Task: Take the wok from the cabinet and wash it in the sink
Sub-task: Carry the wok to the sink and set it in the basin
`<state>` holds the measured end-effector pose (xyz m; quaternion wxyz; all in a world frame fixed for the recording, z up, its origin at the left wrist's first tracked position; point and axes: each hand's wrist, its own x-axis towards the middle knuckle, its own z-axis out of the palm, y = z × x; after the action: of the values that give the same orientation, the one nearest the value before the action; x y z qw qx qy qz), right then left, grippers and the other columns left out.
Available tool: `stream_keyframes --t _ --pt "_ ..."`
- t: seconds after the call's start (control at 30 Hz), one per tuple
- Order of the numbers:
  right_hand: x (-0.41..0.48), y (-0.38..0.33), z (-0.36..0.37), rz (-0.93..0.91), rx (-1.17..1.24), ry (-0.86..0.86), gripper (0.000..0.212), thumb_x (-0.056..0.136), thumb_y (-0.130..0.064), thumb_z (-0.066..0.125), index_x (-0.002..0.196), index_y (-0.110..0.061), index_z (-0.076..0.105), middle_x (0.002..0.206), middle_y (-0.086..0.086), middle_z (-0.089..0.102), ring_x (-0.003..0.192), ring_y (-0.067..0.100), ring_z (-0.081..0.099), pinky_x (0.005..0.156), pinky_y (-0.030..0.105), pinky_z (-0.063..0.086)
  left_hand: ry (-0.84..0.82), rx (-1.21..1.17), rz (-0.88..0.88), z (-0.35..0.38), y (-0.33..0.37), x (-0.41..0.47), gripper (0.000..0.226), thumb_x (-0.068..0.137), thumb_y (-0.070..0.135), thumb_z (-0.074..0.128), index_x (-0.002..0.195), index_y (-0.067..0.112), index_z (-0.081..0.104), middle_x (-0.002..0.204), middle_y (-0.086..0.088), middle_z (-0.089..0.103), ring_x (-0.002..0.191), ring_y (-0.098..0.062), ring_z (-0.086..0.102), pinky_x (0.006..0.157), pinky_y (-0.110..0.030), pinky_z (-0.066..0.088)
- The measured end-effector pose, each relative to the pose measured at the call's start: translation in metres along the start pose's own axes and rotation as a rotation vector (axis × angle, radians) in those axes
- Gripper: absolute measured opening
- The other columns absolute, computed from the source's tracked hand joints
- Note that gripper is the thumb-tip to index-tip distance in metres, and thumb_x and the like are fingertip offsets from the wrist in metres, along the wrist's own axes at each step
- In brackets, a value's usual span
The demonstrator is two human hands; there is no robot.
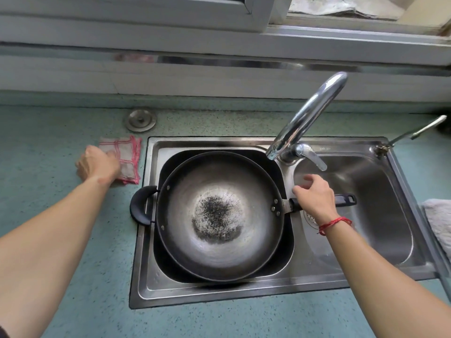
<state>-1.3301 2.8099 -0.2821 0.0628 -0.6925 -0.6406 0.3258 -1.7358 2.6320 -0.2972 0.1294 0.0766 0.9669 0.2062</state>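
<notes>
A: Where's the wok [219, 215]?

B: Sitting in the sink [268, 286], its long handle [344, 200] running rightward under the right hand [314, 196], which wraps it loosely.

A: And the left hand [97, 164]?

B: Well left of the wok on the counter [48, 132], fingers closing on the checked cloth [127, 154] just beyond it. That cloth must travel right, I'd judge.
</notes>
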Motion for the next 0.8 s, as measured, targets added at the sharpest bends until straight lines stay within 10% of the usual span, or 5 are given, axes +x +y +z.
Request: stream_keyframes --t 0.17,0.37,0.63,0.8 --pt "0.005 -0.013 0.004 0.147 0.275 0.05 0.051 0.08 -0.022 0.068 0.128 -0.011 0.057 0.102 -0.001 0.061 0.111 0.022 0.059 0.099 0.034 0.045 -0.017 -0.151 -0.121 -0.005 -0.002 -0.001 0.04 0.08 0.022 0.077 0.105 -0.009 0.068 0.114 -0.027 0.068 0.106 -0.04 0.066 0.09 -0.044 0.055" --pt "0.019 -0.01 0.005 0.214 0.552 0.075 0.055 0.06 -0.028 0.07 0.113 -0.011 0.067 0.102 0.005 0.072 0.096 0.019 0.069 0.094 0.04 0.054 0.005 -0.319 -0.017 -0.011 0.006 -0.017 0.019 0.087 0.021 0.06 0.095 0.006 0.068 0.092 -0.015 0.065 0.081 -0.03 0.058 0.068 -0.036 0.043" --pt "0.021 -0.024 0.003 0.277 0.953 0.082 0.005 0.092 -0.01 0.055 0.092 -0.006 0.058 0.103 0.022 0.07 0.095 0.029 0.068 0.079 0.027 0.056 0.01 -0.469 0.107 -0.019 0.019 -0.054 0.01 0.09 0.017 0.056 0.092 0.009 0.062 0.09 -0.011 0.061 0.081 -0.023 0.053 0.068 -0.032 0.039" --pt "0.018 -0.031 -0.002 0.337 1.181 0.093 0.012 0.102 -0.014 0.04 0.109 -0.007 0.047 0.097 0.02 0.069 0.095 0.03 0.068 0.072 0.024 0.054 -0.215 -0.619 0.11 -0.008 0.014 -0.094 0.011 0.083 0.013 0.061 0.072 0.013 0.063 0.072 -0.004 0.065 0.064 -0.018 0.062 0.056 -0.03 0.049"
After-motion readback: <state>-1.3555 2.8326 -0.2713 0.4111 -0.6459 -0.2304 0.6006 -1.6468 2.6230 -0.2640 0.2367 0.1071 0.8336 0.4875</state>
